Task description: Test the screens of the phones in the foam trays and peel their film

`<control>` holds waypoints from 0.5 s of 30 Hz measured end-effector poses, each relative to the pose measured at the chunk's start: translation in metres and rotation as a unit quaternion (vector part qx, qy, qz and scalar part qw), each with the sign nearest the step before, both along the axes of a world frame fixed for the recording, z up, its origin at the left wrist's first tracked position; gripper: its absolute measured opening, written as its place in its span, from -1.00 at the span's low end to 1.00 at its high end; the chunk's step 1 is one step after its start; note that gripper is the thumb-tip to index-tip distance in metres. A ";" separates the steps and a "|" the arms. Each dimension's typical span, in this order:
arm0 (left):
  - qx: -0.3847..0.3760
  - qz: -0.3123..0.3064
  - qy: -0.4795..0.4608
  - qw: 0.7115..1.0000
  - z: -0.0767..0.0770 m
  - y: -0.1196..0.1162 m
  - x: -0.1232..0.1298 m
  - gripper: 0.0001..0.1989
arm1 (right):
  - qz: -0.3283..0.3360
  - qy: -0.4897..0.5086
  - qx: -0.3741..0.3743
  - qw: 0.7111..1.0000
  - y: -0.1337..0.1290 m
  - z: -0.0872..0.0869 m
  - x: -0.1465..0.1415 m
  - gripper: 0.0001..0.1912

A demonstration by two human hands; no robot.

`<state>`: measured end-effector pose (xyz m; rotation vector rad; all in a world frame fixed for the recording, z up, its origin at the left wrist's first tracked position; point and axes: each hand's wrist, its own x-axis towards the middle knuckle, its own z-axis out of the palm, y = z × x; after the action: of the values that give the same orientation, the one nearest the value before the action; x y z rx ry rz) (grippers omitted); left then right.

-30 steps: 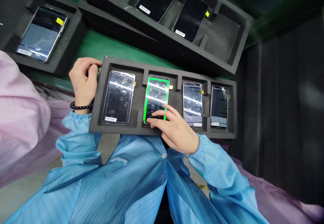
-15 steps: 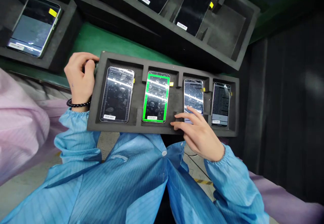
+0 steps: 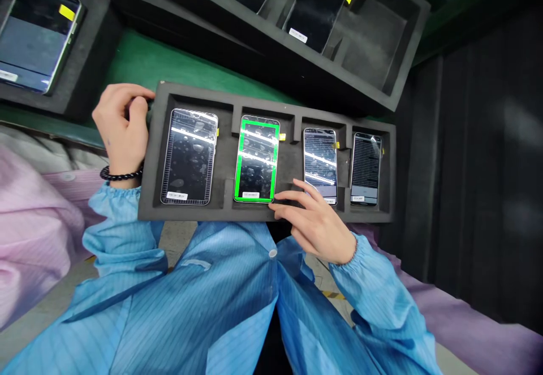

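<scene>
A black foam tray (image 3: 267, 212) holds several smartphones in its compartments. My left hand (image 3: 123, 126), with a beaded bracelet at the wrist, is curled round the tray's left end; its fingertips are partly hidden. My right hand (image 3: 316, 222) hovers over the tray's near edge with fingers spread and holds nothing. Its fingertips point at the lower right corner of a phone with a green screen border (image 3: 257, 160). Leftmost lies a phone with a gridded edge pattern (image 3: 189, 157). Right of my fingers is a phone showing text lines (image 3: 320, 160), then another text-screen phone (image 3: 366, 166).
Behind stands a larger black tray (image 3: 390, 100) with dark phones (image 3: 318, 7). Another tray (image 3: 85, 64) at the left holds a lit phone (image 3: 40, 35). Green surface (image 3: 169, 69) shows between them. Pink sleeves of other people (image 3: 34, 222) are close on both sides.
My right hand has moved left, off the third phone's screen to beside the green-bordered phone. The whole view has shifted slightly; my left hand stays at the tray's end.
</scene>
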<state>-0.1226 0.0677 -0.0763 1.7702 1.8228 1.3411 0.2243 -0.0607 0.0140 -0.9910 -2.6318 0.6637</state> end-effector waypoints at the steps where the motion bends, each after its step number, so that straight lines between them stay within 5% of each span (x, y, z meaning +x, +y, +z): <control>1: 0.000 0.001 0.000 1.000 0.000 0.000 0.000 -0.76 | -0.004 0.002 0.002 1.000 0.000 0.000 0.000 -0.61; 15: -0.103 0.020 0.042 0.994 0.018 0.008 0.002 -0.76 | -0.027 -0.003 0.032 0.999 0.001 0.008 0.013 -0.58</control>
<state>-0.1204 0.0755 -0.0578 1.7132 1.9724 1.0613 0.2371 -0.0596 0.0216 -1.0448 -2.6039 0.5623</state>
